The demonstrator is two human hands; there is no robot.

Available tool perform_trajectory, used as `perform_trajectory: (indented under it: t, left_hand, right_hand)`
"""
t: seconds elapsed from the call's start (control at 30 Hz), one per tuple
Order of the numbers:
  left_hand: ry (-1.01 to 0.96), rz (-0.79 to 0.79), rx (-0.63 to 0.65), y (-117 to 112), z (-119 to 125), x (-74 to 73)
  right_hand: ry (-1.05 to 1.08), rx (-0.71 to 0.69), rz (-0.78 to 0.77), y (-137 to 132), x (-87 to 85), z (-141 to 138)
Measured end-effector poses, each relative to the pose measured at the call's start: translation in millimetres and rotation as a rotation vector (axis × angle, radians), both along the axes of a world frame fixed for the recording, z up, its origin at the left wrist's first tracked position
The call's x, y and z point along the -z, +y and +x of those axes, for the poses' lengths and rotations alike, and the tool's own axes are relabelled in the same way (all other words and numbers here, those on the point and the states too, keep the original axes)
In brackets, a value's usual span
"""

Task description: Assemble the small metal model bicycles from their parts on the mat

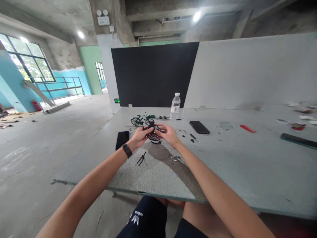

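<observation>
Above the table, both hands hold a partly built model bicycle with a small spoked wheel and dark frame parts. My left hand wears a black wristband and is closed round the dark frame side of it. From the other side, the fingers of my right hand pinch the wheel's rim. A green model bicycle stands just behind them. Below, on the table, lie a dark model fork and some silver wire-like parts. The fingers partly hide the held pieces.
On the grey table, a phone lies left of my hands and another phone to the right. A water bottle stands behind. A small screwdriver, tiny parts and a red tool lie rightward. A partition rises at the back.
</observation>
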State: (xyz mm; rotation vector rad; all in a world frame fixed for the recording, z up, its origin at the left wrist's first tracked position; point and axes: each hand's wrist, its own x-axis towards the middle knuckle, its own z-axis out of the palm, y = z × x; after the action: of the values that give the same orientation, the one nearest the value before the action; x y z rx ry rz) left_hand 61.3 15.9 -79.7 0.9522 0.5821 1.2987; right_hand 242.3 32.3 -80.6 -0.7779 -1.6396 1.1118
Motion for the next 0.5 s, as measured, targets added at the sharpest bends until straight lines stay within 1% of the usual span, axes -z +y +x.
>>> perform_trajectory:
  t: [0.17, 0.33, 0.5]
  left_hand:
    - [-0.023, -0.019, 0.039, 0.2, -0.5, 1.4]
    - [-0.016, -0.002, 0.025, 0.3, -1.2, 1.4]
    - [0.025, 0.026, 0.032, -0.5, -4.0, 1.8]
  right_hand:
    - [-0.022, -0.010, 0.010, -2.2, -0.9, -0.9]
    - [-0.035, 0.003, -0.018, -6.9, -4.7, -1.5]
    - [-0.065, 0.033, 0.044, -6.4, -3.4, -2.5]
